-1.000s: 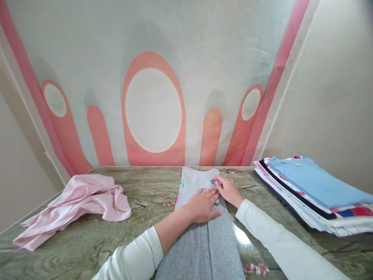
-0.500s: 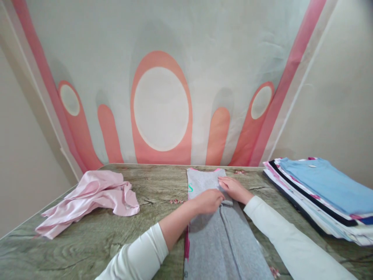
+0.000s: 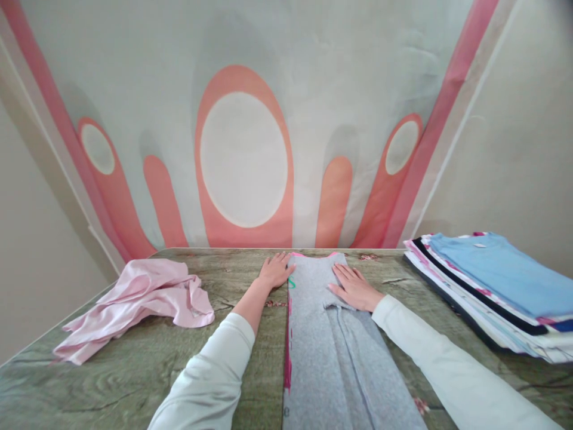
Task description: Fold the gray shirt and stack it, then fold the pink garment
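A grey shirt (image 3: 320, 352) lies lengthwise on the table, its sides folded inward, with pink trim at the neck and a green letter near its left edge. My left hand (image 3: 276, 272) rests flat at the shirt's far left edge, fingers stretched out and touching the fabric. On the far right part of the shirt my right hand (image 3: 356, 286) lies flat, fingers extended, just above a folded-over sleeve. Neither hand grips anything. The shirt's near end runs out of view at the bottom.
A crumpled pink garment (image 3: 147, 298) lies on the left of the wood-patterned table (image 3: 111, 391). At the right stands a stack of folded clothes with a light blue shirt (image 3: 501, 269) on top. A patterned wall (image 3: 371, 54) rises behind the table's far edge.
My left hand has moved from the shirt's middle, near the sleeve, to its far left edge and opened flat. My right hand has flattened and spread in nearly the same place.
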The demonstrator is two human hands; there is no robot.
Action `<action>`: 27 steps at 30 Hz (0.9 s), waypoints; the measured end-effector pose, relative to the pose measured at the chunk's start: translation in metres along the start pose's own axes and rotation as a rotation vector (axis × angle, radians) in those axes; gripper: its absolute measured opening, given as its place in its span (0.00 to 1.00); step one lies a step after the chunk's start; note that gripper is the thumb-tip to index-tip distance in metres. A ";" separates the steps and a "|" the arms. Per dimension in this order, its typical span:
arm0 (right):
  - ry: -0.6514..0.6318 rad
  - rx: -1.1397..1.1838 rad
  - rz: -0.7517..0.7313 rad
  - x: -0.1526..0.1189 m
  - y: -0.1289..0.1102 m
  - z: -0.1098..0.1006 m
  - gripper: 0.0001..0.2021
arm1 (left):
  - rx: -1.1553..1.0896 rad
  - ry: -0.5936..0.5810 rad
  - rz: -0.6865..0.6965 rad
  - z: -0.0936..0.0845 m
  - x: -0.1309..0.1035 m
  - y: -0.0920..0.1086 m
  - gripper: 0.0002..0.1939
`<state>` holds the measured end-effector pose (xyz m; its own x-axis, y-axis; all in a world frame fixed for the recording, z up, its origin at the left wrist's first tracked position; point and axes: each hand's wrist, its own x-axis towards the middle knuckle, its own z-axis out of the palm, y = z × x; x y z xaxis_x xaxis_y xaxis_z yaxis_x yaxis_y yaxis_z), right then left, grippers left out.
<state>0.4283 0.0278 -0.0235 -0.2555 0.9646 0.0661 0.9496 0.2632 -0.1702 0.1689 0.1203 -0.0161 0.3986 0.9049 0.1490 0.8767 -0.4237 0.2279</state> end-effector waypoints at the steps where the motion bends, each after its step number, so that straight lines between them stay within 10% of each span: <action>1: 0.001 -0.002 -0.002 0.000 0.000 0.000 0.39 | -0.002 0.021 -0.033 0.000 0.003 -0.002 0.24; 8: 0.032 0.016 -0.023 0.001 0.003 0.003 0.38 | -0.040 0.177 -0.287 -0.004 0.024 -0.007 0.20; 17: 0.047 0.020 -0.039 0.001 0.006 0.003 0.38 | -0.145 0.179 -0.236 -0.005 0.041 0.007 0.09; 27: 0.051 0.029 -0.033 0.001 0.007 0.005 0.38 | -0.043 0.107 0.113 -0.017 -0.031 0.072 0.19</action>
<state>0.4335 0.0311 -0.0296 -0.2760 0.9534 0.1218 0.9350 0.2957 -0.1957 0.2152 0.0612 0.0121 0.4612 0.8430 0.2769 0.8145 -0.5260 0.2447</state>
